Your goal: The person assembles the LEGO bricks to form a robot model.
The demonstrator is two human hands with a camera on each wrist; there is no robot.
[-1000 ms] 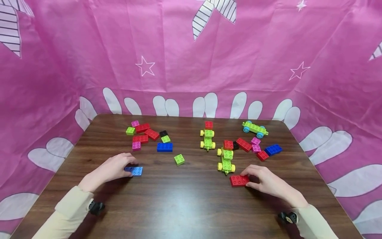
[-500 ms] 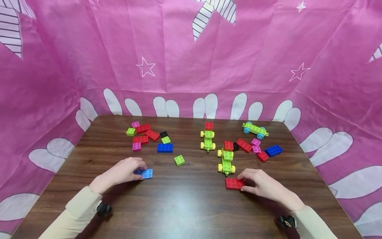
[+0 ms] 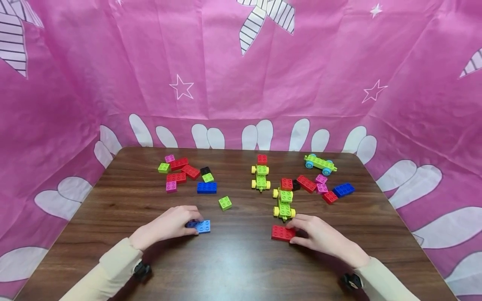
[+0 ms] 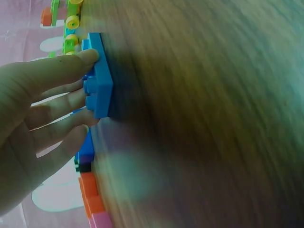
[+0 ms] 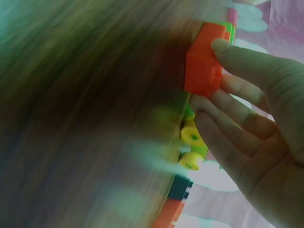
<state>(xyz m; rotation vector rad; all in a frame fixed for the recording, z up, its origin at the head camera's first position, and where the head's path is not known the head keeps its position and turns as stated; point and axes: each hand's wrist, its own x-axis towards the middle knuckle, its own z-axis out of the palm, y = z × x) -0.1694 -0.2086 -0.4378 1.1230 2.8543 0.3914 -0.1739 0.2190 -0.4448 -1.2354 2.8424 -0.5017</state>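
Observation:
My left hand (image 3: 169, 225) pinches a light blue toy brick (image 3: 203, 226) by its left part, fingers on the far side. In the left wrist view its thumb (image 4: 88, 56) presses the near side of that brick. Opposite it, my right hand (image 3: 321, 237) grips the right end of a red toy brick (image 3: 280, 233) between thumb and fingers. The right wrist view shows the thumb (image 5: 221, 46) against this brick's side. Both bricks lie low over the wooden table (image 3: 233, 267), studs up, with a gap between them. A green wheeled base with yellow wheels (image 3: 284, 208) stands just behind the red brick.
A second yellow-wheeled base (image 3: 261, 182) stands farther back, and a blue-wheeled one (image 3: 320, 162) at the far right. A lone green brick (image 3: 225, 203) lies mid-table, near a dark blue brick (image 3: 207, 187). Several loose bricks lie at the back left and right. A pink curtain (image 3: 226, 83) surrounds the table.
My left hand has slid the light blue brick to the right and slightly nearer. My right hand has brought the red brick leftward, so the gap between the two has narrowed.

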